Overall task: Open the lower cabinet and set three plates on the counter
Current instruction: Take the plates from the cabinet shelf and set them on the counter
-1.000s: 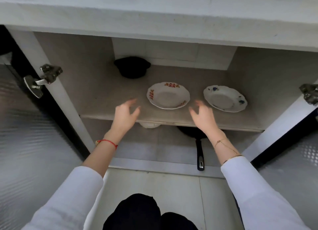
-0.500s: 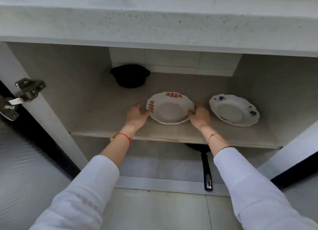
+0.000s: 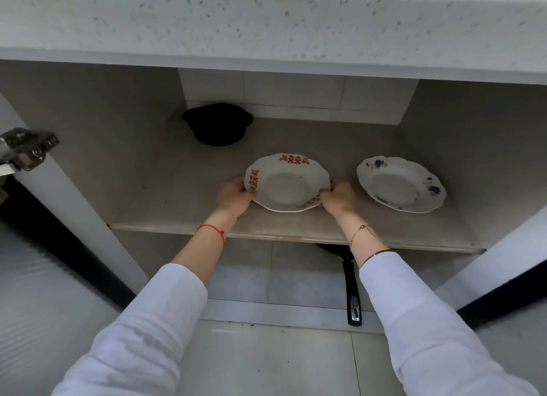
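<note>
Gripping the red-patterned plate (image 3: 286, 183) by opposite rims, left hand (image 3: 233, 195) and right hand (image 3: 339, 198) have fingers curled closed on it over the shelf (image 3: 177, 188)

black pot (image 3: 217, 124): on the shelf beyond my fingers, back-left, by the tiled rear wall | frying pan handle (image 3: 352, 292): below my right wrist, sticking out from under the shelf | door hinge (image 3: 25, 148): far left of my fingers
</note>
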Available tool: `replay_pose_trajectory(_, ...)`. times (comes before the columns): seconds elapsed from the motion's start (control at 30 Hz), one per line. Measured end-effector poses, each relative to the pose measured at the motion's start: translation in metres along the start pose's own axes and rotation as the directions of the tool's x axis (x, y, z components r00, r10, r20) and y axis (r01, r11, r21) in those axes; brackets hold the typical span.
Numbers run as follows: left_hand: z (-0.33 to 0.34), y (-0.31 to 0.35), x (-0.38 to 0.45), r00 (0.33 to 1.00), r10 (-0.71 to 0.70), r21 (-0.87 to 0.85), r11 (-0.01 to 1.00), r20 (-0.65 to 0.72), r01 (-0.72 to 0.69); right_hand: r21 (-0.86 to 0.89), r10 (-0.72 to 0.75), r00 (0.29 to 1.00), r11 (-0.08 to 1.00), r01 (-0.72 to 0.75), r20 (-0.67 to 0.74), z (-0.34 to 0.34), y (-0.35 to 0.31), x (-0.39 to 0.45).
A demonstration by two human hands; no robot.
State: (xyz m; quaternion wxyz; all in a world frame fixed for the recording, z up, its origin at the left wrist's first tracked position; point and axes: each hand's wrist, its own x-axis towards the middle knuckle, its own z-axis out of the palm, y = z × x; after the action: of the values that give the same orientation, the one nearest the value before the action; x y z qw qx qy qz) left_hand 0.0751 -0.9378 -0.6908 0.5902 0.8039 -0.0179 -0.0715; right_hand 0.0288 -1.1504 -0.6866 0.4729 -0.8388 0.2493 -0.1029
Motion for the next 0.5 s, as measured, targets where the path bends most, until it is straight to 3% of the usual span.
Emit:
replay_pose_trajectory(0.27,0.000,-0.003,-0.040,0.992,-0.087,-0.220,0.973,-0.090,0.065,0.082,0.058,0.998,0.995,-0.058,-0.004,-0.004,0.011,-0.029)
replay_pose_trajectory(0.5,-0.016,-0.010,-0.100,0.997,-0.026,-0.266,0.964,-0.069,0.007,0.234,0.000,1.000,0.972,-0.003,0.010,-0.011,0.030,-0.087)
